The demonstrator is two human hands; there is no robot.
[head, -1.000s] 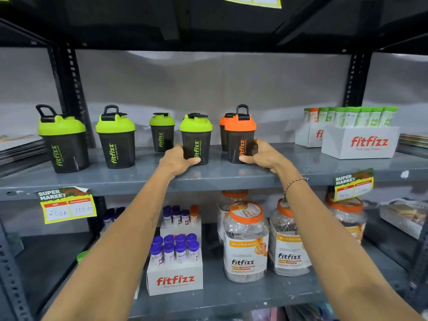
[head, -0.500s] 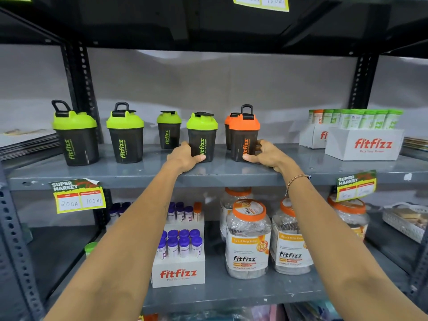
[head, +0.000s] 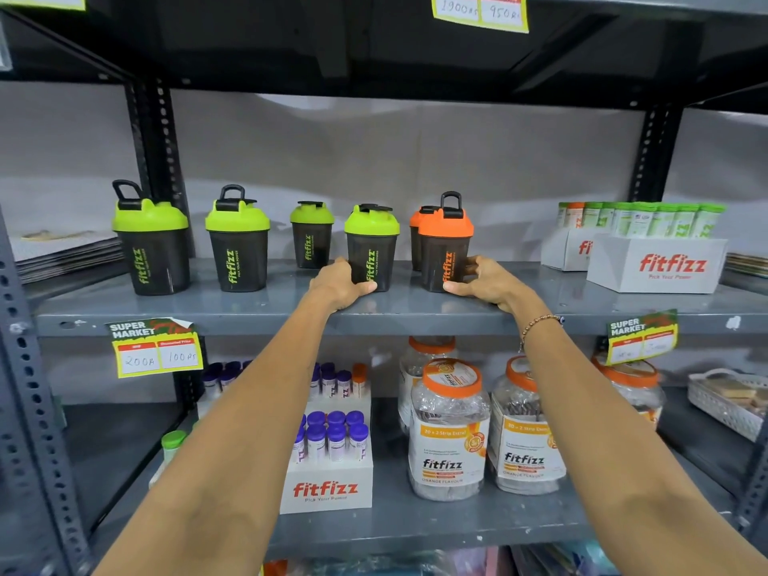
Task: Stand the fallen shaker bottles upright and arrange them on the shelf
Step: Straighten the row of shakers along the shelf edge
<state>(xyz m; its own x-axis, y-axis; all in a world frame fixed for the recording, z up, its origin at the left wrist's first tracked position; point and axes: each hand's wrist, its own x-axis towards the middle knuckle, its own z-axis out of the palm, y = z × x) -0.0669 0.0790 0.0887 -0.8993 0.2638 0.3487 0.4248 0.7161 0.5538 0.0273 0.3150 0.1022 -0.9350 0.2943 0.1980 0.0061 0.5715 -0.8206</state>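
Note:
Several dark shaker bottles stand upright on the grey middle shelf. My left hand wraps the base of a green-lidded shaker. Around the base of the front orange-lidded shaker closes my right hand. A second orange-lidded shaker stands half hidden behind it. Further left are a smaller-looking green-lidded shaker set back, and two green-lidded shakers nearer the front edge.
White Fitfizz boxes with green-capped tubes sit at the shelf's right end. Stacked papers lie at far left. Below are a box of purple-capped tubes, large orange-lidded jars and a white basket. Black uprights flank the bay.
The camera has drifted slightly, shifting the shelf rightward in view. Both hands stay at the bases of the same two shakers, with no clear movement of the bottles.

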